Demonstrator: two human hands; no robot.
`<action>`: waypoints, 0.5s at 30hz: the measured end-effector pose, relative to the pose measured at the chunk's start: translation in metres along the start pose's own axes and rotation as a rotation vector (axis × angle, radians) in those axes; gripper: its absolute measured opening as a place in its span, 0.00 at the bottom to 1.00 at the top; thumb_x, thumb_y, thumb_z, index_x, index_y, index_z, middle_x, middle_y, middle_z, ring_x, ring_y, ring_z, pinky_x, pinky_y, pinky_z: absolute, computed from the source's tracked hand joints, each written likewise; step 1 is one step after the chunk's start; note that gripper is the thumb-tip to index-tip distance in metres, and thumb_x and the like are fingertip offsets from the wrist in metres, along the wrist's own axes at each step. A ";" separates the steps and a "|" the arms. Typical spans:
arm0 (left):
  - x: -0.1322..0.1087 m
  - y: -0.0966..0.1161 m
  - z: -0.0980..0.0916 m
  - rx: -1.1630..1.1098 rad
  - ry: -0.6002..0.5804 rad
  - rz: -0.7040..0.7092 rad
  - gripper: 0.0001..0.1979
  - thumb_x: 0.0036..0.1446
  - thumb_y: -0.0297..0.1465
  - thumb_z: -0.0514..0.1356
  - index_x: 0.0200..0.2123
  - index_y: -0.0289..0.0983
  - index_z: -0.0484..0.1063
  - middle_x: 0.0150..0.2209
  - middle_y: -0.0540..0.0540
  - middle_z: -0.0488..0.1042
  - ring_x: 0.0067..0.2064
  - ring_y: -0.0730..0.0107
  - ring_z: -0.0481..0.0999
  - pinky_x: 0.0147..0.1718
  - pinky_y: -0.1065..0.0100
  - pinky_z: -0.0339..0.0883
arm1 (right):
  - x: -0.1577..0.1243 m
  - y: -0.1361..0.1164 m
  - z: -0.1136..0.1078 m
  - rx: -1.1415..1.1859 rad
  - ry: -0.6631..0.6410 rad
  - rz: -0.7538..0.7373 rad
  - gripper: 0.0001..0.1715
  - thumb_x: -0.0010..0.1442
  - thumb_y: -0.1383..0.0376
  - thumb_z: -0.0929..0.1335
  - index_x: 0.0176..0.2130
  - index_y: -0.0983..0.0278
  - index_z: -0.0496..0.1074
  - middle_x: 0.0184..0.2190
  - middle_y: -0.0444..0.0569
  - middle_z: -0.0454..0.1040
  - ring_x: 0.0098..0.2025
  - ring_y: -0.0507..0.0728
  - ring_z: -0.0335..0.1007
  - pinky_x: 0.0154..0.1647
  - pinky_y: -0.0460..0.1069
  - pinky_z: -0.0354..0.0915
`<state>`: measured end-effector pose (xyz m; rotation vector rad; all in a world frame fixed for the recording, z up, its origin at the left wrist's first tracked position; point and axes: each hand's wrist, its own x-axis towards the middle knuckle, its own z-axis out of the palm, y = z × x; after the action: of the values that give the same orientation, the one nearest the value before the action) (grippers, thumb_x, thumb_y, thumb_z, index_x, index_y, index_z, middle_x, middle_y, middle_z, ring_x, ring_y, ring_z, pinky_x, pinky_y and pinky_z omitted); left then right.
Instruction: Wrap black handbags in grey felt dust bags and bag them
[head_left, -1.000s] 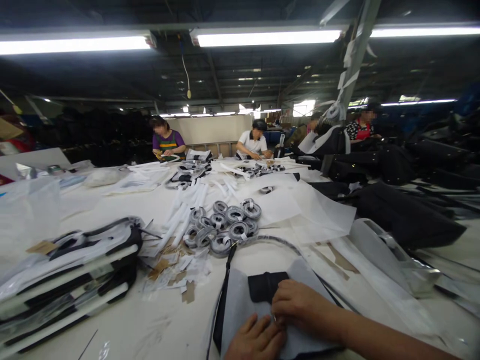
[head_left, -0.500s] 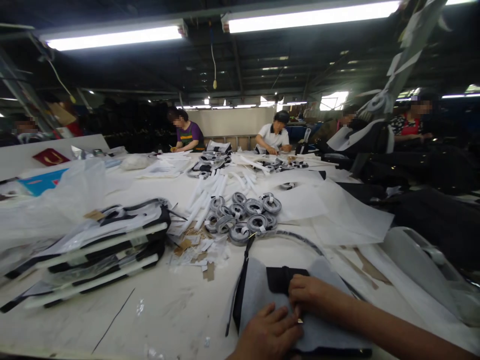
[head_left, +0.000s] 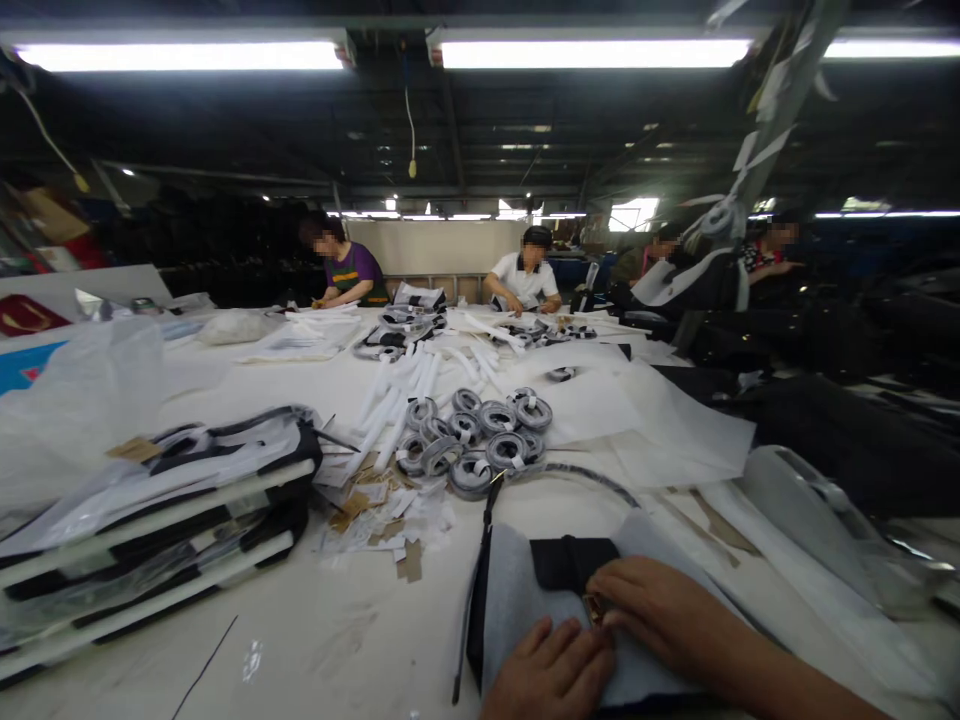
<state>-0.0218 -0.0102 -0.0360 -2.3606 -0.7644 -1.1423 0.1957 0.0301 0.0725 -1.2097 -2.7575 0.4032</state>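
A black handbag (head_left: 477, 610) lies in front of me, its front covered by a sheet of thin white paper (head_left: 517, 590). A dark strap tab (head_left: 570, 562) shows on top of the paper, and the bag's handle (head_left: 592, 476) arches behind it. My left hand (head_left: 555, 672) rests flat on the paper, fingers stretched out. Close beside it, my right hand (head_left: 660, 612) pinches a gold-coloured metal clasp (head_left: 595, 607) at the tab's lower end. The bag's lower edge is partly hidden by my hands.
Coiled, wrapped straps (head_left: 507, 450) lie in a heap beyond the bag. On the left are stacked black bags with white wrapping (head_left: 285, 470). Paper scraps (head_left: 409, 562), white tubes (head_left: 382, 420) and plastic sheets (head_left: 675, 420) cover parts of the table. Two people sit across it.
The gold-coloured clasp now shows raised in my right fingers, which have shifted slightly right and down. My left hand stays on the paper. The whole view has turned a little to the right.
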 end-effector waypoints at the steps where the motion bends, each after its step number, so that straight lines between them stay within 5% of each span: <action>1: -0.001 0.000 0.001 0.014 0.045 0.010 0.15 0.71 0.31 0.50 0.52 0.44 0.75 0.56 0.53 0.76 0.51 0.73 0.77 0.55 0.69 0.67 | -0.006 0.003 0.005 -0.026 0.068 -0.012 0.17 0.66 0.62 0.68 0.54 0.60 0.74 0.52 0.54 0.76 0.53 0.64 0.71 0.55 0.58 0.67; 4: 0.000 -0.002 -0.003 0.062 0.032 0.066 0.17 0.71 0.31 0.50 0.55 0.43 0.74 0.60 0.52 0.72 0.54 0.70 0.76 0.57 0.67 0.67 | -0.023 0.006 0.024 -0.075 0.196 -0.016 0.26 0.68 0.60 0.66 0.63 0.58 0.66 0.63 0.54 0.67 0.64 0.65 0.62 0.64 0.62 0.61; 7: 0.003 -0.010 -0.010 0.102 -0.083 0.152 0.20 0.71 0.28 0.47 0.59 0.42 0.71 0.63 0.53 0.68 0.57 0.69 0.74 0.56 0.68 0.67 | -0.026 0.002 0.029 -0.010 0.212 0.044 0.23 0.69 0.62 0.65 0.62 0.59 0.68 0.62 0.52 0.69 0.65 0.63 0.61 0.65 0.62 0.61; 11: 0.003 -0.020 -0.011 0.089 -0.107 0.215 0.21 0.71 0.28 0.46 0.61 0.40 0.68 0.64 0.53 0.67 0.57 0.70 0.75 0.56 0.71 0.67 | -0.019 -0.001 0.002 0.174 0.294 0.098 0.18 0.68 0.63 0.65 0.56 0.61 0.74 0.56 0.52 0.75 0.59 0.59 0.70 0.62 0.55 0.66; 15: -0.003 -0.016 -0.007 0.021 -0.128 0.154 0.23 0.69 0.25 0.45 0.63 0.40 0.67 0.61 0.53 0.71 0.56 0.72 0.75 0.57 0.73 0.66 | -0.024 0.011 -0.034 0.257 0.577 0.217 0.17 0.71 0.60 0.63 0.53 0.61 0.75 0.52 0.51 0.78 0.55 0.57 0.73 0.60 0.53 0.67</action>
<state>-0.0375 -0.0027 -0.0326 -2.4457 -0.6197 -0.9236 0.2265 0.0262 0.1019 -1.3092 -2.0354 0.3440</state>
